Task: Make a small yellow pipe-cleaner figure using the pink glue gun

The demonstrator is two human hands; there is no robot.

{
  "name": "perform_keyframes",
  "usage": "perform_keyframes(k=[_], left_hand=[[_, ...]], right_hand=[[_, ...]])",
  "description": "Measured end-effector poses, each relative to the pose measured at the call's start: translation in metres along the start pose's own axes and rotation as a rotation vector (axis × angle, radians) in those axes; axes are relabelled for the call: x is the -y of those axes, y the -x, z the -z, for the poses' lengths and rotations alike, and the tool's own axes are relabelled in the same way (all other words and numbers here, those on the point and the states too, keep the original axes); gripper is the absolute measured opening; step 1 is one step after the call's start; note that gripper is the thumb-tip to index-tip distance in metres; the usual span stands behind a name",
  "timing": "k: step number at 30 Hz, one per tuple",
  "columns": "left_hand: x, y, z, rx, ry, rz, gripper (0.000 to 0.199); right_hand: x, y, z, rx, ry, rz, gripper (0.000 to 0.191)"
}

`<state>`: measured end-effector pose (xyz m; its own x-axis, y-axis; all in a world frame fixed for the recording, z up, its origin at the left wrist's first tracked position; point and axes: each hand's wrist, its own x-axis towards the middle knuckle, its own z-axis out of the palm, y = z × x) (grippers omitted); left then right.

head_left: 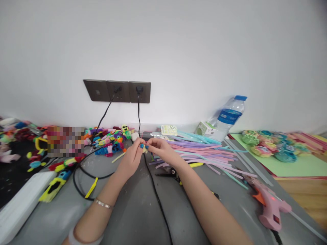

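My left hand and my right hand meet above the grey table, fingertips pinched together. Between them is a small pale-yellow fuzzy piece, which looks like pipe cleaner; most of it is hidden by the fingers. A pale-yellow pipe cleaner end sticks out left of my left hand; whether it joins the held piece I cannot tell. Behind and right of my right hand lies a spread bundle of pastel pipe cleaners. Black-handled pliers or cutters lie partly hidden under my right forearm.
Colourful pipe-cleaner figures crowd the back left. A black cable crosses the table from the wall sockets. On the right are a pink glue gun, a leaning water bottle and ruffled flowers. A long white box lies left.
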<state>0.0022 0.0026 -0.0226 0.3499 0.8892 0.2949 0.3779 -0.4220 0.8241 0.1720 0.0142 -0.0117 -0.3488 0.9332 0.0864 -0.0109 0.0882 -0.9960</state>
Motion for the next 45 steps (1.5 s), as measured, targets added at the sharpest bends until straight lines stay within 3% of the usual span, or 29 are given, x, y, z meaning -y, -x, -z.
perform_keyframes(k=[8, 16, 22, 34, 45], left_hand=[[0.001, -0.005, -0.004, -0.057, 0.339, 0.097, 0.019], [-0.002, -0.003, -0.005, 0.04, 0.563, 0.103, 0.022], [-0.003, -0.001, -0.004, 0.096, 0.573, 0.076, 0.021], [-0.012, 0.002, -0.005, 0.089, 0.598, 0.048, 0.025], [-0.016, -0.002, -0.007, 0.07, 0.595, 0.026, 0.028]], right_hand=[[0.0, 0.001, -0.002, 0.053, -0.061, 0.2, 0.018], [-0.001, 0.001, 0.004, 0.102, -0.08, 0.185, 0.028], [-0.002, 0.001, 0.006, 0.16, -0.096, 0.233, 0.026], [-0.001, 0.003, 0.008, 0.223, -0.136, 0.225, 0.035], [0.0, 0.005, 0.002, 0.127, -0.053, 0.276, 0.025]])
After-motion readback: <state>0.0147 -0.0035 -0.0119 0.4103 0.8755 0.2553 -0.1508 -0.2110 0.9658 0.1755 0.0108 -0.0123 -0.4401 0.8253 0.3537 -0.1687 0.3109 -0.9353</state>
